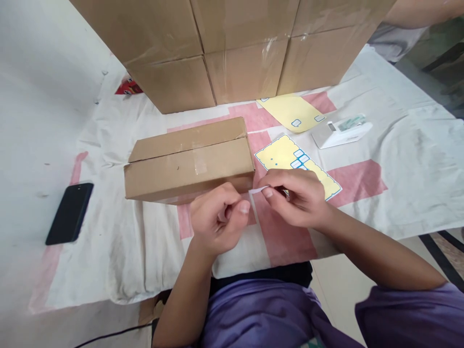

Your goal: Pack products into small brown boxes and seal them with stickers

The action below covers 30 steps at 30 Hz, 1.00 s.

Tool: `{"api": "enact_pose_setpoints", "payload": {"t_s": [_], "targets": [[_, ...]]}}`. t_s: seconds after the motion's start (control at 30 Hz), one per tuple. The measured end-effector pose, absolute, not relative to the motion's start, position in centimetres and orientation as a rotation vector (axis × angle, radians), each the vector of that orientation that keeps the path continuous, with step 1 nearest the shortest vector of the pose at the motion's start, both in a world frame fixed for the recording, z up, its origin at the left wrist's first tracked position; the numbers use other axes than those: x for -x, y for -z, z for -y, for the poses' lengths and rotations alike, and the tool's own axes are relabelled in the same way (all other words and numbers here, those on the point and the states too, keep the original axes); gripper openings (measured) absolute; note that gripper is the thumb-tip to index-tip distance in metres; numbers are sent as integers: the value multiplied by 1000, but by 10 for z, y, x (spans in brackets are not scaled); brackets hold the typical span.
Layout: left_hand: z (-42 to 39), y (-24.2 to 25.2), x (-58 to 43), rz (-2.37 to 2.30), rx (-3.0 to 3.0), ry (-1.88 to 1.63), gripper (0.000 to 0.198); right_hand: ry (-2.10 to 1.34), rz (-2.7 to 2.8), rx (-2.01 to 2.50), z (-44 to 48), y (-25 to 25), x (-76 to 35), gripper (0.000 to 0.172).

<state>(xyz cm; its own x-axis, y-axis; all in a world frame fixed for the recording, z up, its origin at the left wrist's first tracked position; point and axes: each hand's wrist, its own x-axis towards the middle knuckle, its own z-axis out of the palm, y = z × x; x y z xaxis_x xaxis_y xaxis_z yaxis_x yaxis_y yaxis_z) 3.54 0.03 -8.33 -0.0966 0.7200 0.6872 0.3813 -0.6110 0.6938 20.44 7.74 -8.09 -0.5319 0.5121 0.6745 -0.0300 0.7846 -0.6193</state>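
A small cardboard box (188,162), taped shut, lies on a white and pink cloth (119,251) in front of me. Just before its near right corner, my left hand (217,217) is curled closed and my right hand (295,195) is pinched. Between their fingertips they hold a small white sticker (258,190). Under my right hand lies a yellow sticker sheet (281,154) with a blue edge and a few white labels left on it.
Large stacked cardboard boxes (232,48) wall off the back. A second yellow sheet (292,112) and a small white device (340,131) lie at the right. A black phone (70,212) rests at the left. Another person's arm (416,12) shows at top right.
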Motion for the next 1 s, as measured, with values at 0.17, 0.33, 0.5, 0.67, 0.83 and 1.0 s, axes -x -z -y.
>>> {"api": "enact_pose_setpoints", "payload": {"t_s": [0.17, 0.33, 0.5, 0.67, 0.83, 1.0], "targets": [[3, 82, -35, -1313, -1822, -1723, 9, -916, 1998, 333, -78, 81, -205, 7], [7, 82, -35, -1336, -1899, -1719, 14, -1000, 1991, 318, -75, 84, -202, 8], [11, 81, -34, -1357, -1894, -1713, 13, -1032, 2013, 332, -73, 84, -202, 8], [12, 76, -36, -1360, -1900, -1671, 13, -1081, 2018, 322, -73, 83, -202, 10], [14, 75, -37, -1304, -1812, -1673, 14, -1181, 1962, 273, -72, 85, -202, 10], [18, 79, -32, -1011, -1416, -1444, 16, -1407, 1946, 202, -71, 84, -205, 12]]}}
